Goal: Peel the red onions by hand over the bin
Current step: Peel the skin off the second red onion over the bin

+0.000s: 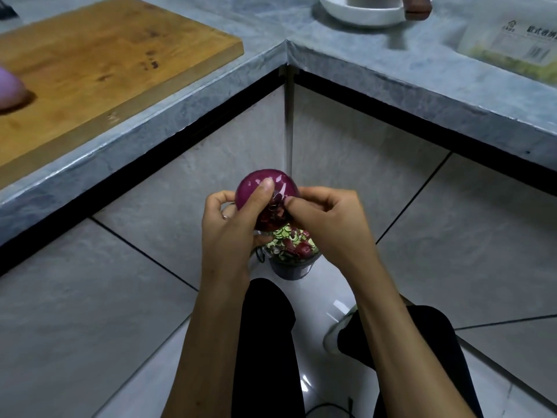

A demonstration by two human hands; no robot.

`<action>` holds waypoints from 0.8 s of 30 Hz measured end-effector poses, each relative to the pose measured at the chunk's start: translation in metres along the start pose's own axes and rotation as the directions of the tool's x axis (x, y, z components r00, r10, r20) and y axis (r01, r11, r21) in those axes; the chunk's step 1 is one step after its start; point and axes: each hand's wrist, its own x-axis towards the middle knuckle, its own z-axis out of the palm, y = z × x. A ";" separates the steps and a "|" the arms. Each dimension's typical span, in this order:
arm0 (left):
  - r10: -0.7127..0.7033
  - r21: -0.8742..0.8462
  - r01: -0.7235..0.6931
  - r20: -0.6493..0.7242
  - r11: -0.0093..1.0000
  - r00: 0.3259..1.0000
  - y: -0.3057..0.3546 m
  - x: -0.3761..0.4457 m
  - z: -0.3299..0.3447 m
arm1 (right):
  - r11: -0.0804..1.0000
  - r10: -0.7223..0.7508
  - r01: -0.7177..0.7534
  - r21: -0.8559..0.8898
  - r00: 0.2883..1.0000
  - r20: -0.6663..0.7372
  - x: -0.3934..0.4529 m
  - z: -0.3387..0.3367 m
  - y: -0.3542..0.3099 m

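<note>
two hands hold one red onion (265, 191) in the middle of the frame, right above the bin (291, 262) on the floor. the left hand (232, 224) has its fingers curled round the onion, with the thumb pressed on the shiny top. the right hand (325, 218) pinches a bit of dry skin (274, 217) at the lower side of the onion, so both grips are closed on something.

the top of the onion looks smooth and clean. the lower part has loose, crinkly skin on it, so i think the peeling is partly done.

the bin is small and looks nearly full of green slices and red bits. peel could miss it and land on the floor tiles (120, 267), because the rim is narrow and the hands hide most of it.

the bare onion is slick. if the left hand lets go a little while the right hand tugs, the onion could pop out and drop into the bin or roll on the floor.

the dry skin may tear into small bits if it is pulled too fast.

another onion (10, 90) sits on the wooden board (114, 55) on the table (361, 64), at the left edge of the frame.
</note>
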 end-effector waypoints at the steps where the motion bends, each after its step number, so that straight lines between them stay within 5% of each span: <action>1: 0.004 0.002 -0.004 -0.005 1.000 1.000 -0.001 0.001 0.000 | 1.000 0.001 -0.001 -0.004 1.000 0.005 0.000 0.000 0.000; 10: 0.028 0.039 -0.027 -0.029 0.999 0.999 -0.007 0.009 -0.001 | 0.997 0.021 -0.016 -0.079 0.998 0.065 0.013 0.003 0.008; 17: -0.024 0.028 0.025 -0.059 0.999 0.998 -0.014 0.021 0.000 | 0.954 -0.091 0.080 -0.289 0.996 -0.025 0.029 0.006 0.026; 24: -0.121 -0.073 0.119 -0.025 0.990 0.992 -0.022 0.038 0.000 | 0.976 -0.010 0.013 -0.218 1.000 0.012 0.038 0.004 0.037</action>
